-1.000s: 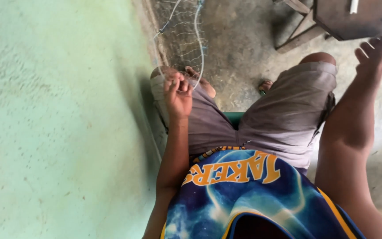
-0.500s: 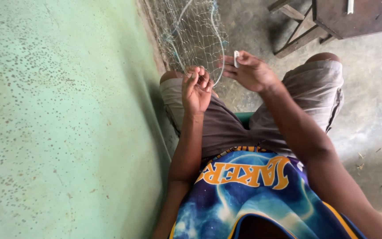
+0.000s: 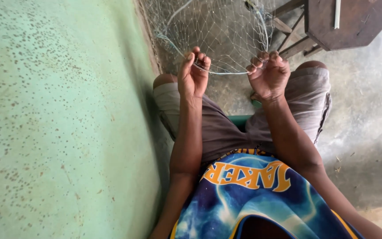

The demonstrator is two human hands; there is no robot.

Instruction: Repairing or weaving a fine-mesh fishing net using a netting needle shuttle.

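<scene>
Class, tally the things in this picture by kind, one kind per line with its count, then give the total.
Hands: 2, left hand and right hand
Fishing net: 1
Wooden table: 1
White stick on the table: 1
Green wall: 1
Total: 6

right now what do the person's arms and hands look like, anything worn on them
Both arms are bare from shoulder to fingertips: no sleeves, gloves, watch or rings visible. The left hand and right hand are uncovered. The top is a sleeveless blue jersey with orange lettering and yellow trim.

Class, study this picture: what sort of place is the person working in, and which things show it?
Probably a plain home yard or porch workspace: a speckled green painted wall, a bare concrete floor, a rough wooden stool, and a fishing net stretched between left hand and right hand.
</scene>
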